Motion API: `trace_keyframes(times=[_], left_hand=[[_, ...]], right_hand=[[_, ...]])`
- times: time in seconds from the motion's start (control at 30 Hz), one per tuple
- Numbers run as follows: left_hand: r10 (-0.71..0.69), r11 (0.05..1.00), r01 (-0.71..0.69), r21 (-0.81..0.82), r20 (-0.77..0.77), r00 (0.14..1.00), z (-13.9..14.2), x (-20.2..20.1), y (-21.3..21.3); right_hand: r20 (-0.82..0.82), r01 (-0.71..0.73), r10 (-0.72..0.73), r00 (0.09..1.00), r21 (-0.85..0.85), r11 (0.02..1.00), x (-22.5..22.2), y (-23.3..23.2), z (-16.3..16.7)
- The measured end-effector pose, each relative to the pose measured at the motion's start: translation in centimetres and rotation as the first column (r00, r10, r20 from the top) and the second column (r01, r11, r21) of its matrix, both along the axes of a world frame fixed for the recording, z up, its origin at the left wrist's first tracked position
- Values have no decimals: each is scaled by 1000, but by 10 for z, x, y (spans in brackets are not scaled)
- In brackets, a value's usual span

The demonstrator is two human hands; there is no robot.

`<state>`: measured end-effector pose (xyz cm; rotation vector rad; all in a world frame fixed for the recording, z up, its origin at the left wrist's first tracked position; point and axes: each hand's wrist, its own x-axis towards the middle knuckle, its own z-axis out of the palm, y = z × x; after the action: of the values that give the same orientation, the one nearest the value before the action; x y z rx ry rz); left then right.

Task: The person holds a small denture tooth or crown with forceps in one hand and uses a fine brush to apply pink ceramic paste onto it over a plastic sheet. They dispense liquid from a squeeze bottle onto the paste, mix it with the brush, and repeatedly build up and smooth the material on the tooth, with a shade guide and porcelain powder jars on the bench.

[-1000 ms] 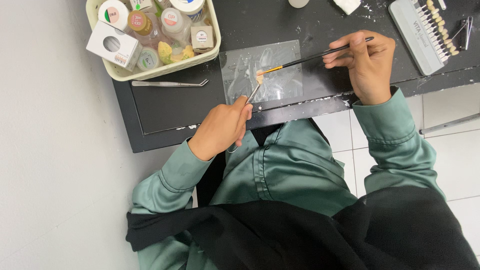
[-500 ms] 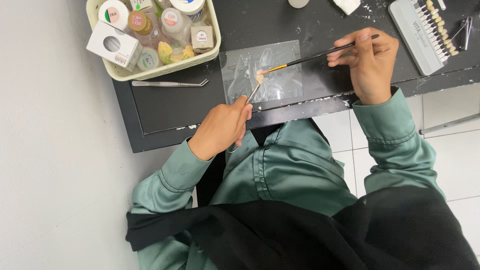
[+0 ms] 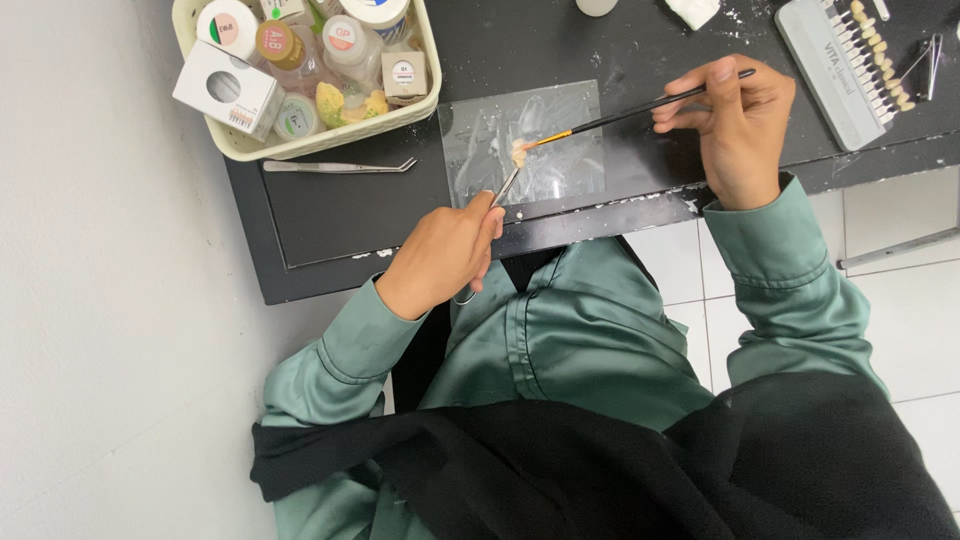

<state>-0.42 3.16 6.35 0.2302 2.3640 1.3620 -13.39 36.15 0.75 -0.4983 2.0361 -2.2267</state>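
My left hand (image 3: 445, 255) grips a thin metal clamp tool (image 3: 505, 186) whose tip holds a small cream tooth piece (image 3: 518, 153) above a clear glass slab (image 3: 525, 140) on the black table (image 3: 340, 215). My right hand (image 3: 735, 115) pinches a long black-handled brush (image 3: 640, 108) with an orange band. Its tip touches the tooth piece from the right. Both sleeves are green satin.
A cream basket (image 3: 300, 145) of small jars and boxes stands at the table's back left. Metal tweezers (image 3: 340, 166) lie just below it. A grey tooth shade guide (image 3: 850, 60) lies at the right. White wall is to the left, tiled floor to the right.
Nothing has visibly shifted beyond tiny motions of the brush tip at the tooth piece; both hands stay in place.
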Motion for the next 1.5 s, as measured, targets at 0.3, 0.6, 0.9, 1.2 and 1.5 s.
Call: trace_keyframes(times=[0.3, 0.6, 0.9, 1.2, 1.5], left_hand=[[-3, 1000, 3, -5, -5, 1000, 2, -1, 0], [-4, 1000, 4, -1, -18, 1000, 1, 0, 0], [8, 1000, -8, -9, 6, 1000, 1, 0, 1], [-6, 1000, 6, -16, -9, 1000, 2, 0, 0], [-7, 1000, 7, -13, 3, 1000, 2, -1, 1]], right_hand=[[14, 13, -12, 1000, -18, 1000, 0, 1, -1], [10, -14, 15, 1000, -21, 1000, 1, 0, 1], [-22, -22, 22, 1000, 12, 1000, 1, -1, 2], [-16, -35, 35, 999, -11, 999, 3, -2, 4], [-29, -40, 40, 999, 15, 999, 5, -3, 5]])
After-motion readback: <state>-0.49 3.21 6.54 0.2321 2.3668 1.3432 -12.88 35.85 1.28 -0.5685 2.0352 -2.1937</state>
